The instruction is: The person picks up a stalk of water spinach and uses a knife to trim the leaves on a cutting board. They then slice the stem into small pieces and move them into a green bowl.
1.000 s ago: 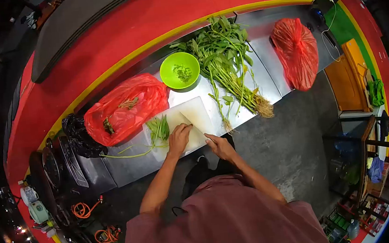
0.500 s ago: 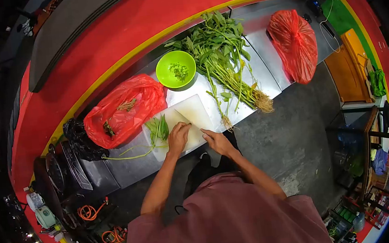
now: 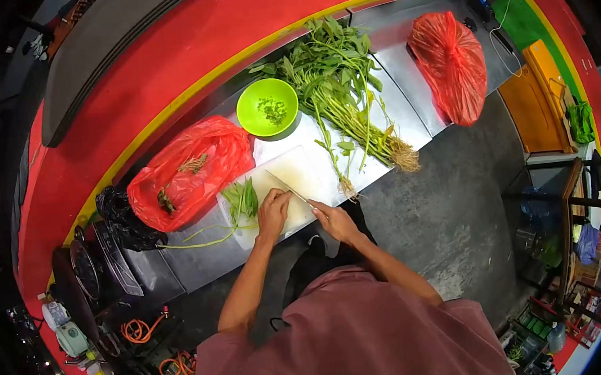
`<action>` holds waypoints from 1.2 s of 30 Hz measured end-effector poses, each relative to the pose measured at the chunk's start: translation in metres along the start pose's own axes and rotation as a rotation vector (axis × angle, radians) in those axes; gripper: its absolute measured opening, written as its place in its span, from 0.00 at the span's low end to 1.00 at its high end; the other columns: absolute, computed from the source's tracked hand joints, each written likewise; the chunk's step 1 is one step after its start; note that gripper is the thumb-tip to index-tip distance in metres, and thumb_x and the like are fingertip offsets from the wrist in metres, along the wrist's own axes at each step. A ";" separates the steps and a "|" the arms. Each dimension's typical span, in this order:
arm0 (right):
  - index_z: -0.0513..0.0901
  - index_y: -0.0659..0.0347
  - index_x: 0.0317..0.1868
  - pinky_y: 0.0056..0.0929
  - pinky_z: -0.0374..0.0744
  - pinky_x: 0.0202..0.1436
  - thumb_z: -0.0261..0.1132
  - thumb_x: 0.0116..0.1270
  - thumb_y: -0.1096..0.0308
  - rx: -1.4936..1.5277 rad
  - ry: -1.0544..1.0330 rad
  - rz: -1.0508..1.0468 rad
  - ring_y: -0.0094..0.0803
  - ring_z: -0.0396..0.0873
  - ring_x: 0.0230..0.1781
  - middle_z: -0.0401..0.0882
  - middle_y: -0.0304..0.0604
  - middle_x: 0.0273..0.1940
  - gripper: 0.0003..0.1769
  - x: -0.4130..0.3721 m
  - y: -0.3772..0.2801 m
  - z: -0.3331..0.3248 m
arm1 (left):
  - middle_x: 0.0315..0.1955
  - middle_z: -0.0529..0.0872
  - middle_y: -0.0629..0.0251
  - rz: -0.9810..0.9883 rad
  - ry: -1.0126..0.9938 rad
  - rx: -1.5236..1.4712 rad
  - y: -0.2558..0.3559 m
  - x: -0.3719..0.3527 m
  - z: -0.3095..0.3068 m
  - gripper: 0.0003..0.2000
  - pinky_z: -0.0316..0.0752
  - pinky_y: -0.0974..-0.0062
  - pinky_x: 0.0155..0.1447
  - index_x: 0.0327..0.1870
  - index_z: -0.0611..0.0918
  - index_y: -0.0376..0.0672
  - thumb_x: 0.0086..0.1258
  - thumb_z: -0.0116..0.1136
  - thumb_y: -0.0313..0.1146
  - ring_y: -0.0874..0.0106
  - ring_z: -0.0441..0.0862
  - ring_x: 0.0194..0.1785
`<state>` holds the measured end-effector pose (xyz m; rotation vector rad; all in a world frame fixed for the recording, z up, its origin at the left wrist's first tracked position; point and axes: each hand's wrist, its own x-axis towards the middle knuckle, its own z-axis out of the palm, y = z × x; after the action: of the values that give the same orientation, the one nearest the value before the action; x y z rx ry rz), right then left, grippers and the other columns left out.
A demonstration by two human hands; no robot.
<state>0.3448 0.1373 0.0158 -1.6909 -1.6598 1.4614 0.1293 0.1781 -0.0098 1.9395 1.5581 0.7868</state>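
Head camera: your right hand (image 3: 333, 220) is wrapped around the handle of a knife (image 3: 298, 195), at the near right edge of the white cutting board (image 3: 302, 165). The blade slants up and to the left across the board. Your left hand (image 3: 272, 213) rests over the middle of the board, its fingers bent and drawn close together, the tips right beside the blade; what lies beneath them is hidden, so I cannot tell whether they pinch anything.

Just left of that hand, you have a leafy green sprig (image 3: 241, 199) lying on the board, and a long pale stem (image 3: 197, 244) runs off the board's left side toward the black plastic bag (image 3: 126, 220).

Beyond the board stands a lime-green bowl (image 3: 248, 120) with chopped green bits (image 3: 273, 109) in its bottom. To its right a big bunch of leafy greens (image 3: 329, 76) lies on the metal counter (image 3: 408, 101), its roots toward you. An open red plastic bag (image 3: 220, 144) sits to your left, and a knotted red plastic bag (image 3: 452, 71) far to your right.
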 end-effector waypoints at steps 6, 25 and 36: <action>0.81 0.56 0.67 0.49 0.80 0.58 0.54 0.82 0.53 0.031 -0.012 -0.019 0.62 0.84 0.51 0.86 0.64 0.49 0.23 0.004 -0.010 -0.005 | 0.40 0.87 0.59 0.041 0.079 0.009 -0.004 0.000 0.005 0.07 0.80 0.65 0.46 0.46 0.89 0.39 0.70 0.65 0.25 0.57 0.87 0.40; 0.81 0.50 0.69 0.47 0.78 0.64 0.56 0.81 0.50 0.094 -0.021 0.055 0.60 0.82 0.58 0.85 0.62 0.55 0.24 -0.002 -0.003 -0.001 | 0.43 0.84 0.58 0.085 0.042 0.042 -0.003 -0.005 0.007 0.10 0.80 0.61 0.50 0.49 0.87 0.38 0.69 0.62 0.21 0.56 0.84 0.48; 0.82 0.51 0.67 0.52 0.80 0.56 0.56 0.81 0.51 0.027 0.033 -0.031 0.63 0.83 0.50 0.86 0.64 0.47 0.23 0.012 0.000 0.009 | 0.42 0.83 0.60 0.135 0.010 0.126 0.003 -0.008 0.002 0.12 0.80 0.59 0.48 0.50 0.87 0.41 0.66 0.62 0.20 0.57 0.83 0.47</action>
<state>0.3346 0.1441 0.0079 -1.6589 -1.6350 1.4271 0.1315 0.1699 -0.0096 2.1534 1.5279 0.7710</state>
